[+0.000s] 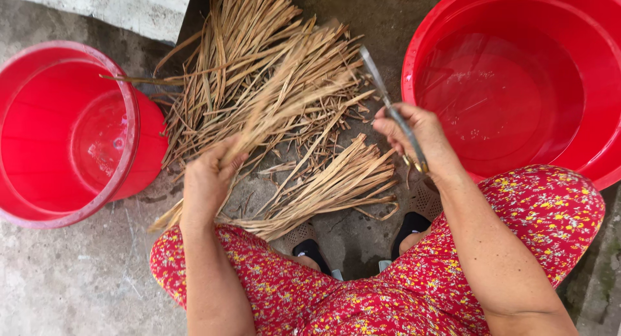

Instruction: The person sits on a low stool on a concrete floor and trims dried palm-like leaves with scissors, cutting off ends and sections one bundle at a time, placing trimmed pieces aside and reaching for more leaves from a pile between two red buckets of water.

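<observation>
My left hand [208, 181] grips a bundle of long dry straw-coloured leaf strips [278, 109] that slants up and to the right, blurred by motion. In my right hand [417, 142] is a pair of metal scissors [381, 84], blades pointing up and left toward the bundle's upper end. A heap of the same dry strips [259, 51] lies on the concrete ground beyond my hands. A smaller pile of shorter cut strips [330, 187] lies in front of my feet.
A red plastic bucket [39, 200] stands at the left. A wide red basin [420, 45] with a little water sits at the upper right. My knees in red flowered cloth [530, 206] and my sandalled feet [310, 245] are below. A pale concrete slab [116, 6] lies at top left.
</observation>
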The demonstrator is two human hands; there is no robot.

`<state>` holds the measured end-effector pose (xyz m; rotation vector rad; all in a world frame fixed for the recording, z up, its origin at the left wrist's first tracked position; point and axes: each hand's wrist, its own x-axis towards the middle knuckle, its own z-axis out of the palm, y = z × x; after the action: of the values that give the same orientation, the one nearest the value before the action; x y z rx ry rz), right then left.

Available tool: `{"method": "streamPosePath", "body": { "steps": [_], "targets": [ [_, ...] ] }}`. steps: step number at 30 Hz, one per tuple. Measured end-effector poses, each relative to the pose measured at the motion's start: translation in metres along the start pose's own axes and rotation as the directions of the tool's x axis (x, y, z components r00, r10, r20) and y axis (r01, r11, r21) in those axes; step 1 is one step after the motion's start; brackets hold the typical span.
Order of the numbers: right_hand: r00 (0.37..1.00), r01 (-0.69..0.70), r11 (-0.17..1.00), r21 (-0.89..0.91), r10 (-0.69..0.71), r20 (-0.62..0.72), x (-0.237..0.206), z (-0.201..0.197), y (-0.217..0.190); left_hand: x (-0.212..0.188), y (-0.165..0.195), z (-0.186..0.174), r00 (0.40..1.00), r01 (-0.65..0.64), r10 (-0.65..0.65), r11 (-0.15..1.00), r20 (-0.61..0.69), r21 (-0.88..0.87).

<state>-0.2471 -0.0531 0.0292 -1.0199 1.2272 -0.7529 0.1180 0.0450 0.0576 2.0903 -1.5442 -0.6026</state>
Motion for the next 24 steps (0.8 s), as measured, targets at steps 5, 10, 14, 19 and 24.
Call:
{"method": "streamPosePath", "body": {
  "steps": [5,10,14,19,24],
  "targets": [
    [0.973,0.205,0.978,0.042,-0.199,-0.120,-0.015,-0.010,-0.014,0.011,-0.013,-0.005,0.903,-0.275,0.090,0.872,-0.421,-0.405],
    [0.965,0.222,0.974,0.051,-0.212,-0.153,-0.021,-0.009,-0.018,0.042,-0.022,-0.005,0.844,-0.447,-0.165,0.311,-0.511,-0.839],
    [0.964,0.219,0.975,0.033,-0.211,-0.163,-0.022,-0.006,-0.018,0.091,-0.026,0.009,0.816,-0.536,-0.274,-0.026,-0.510,-0.844],
    [0.961,0.224,0.974,0.034,-0.215,-0.174,-0.025,-0.007,-0.020,0.142,-0.031,0.057,0.779,-0.261,-0.625,-0.235,-0.060,-0.936],
    [0.957,0.245,0.967,0.063,-0.231,-0.175,-0.033,-0.006,-0.022,0.125,-0.039,0.138,0.648,0.480,-0.678,0.009,0.348,-0.877]
  ]
}}
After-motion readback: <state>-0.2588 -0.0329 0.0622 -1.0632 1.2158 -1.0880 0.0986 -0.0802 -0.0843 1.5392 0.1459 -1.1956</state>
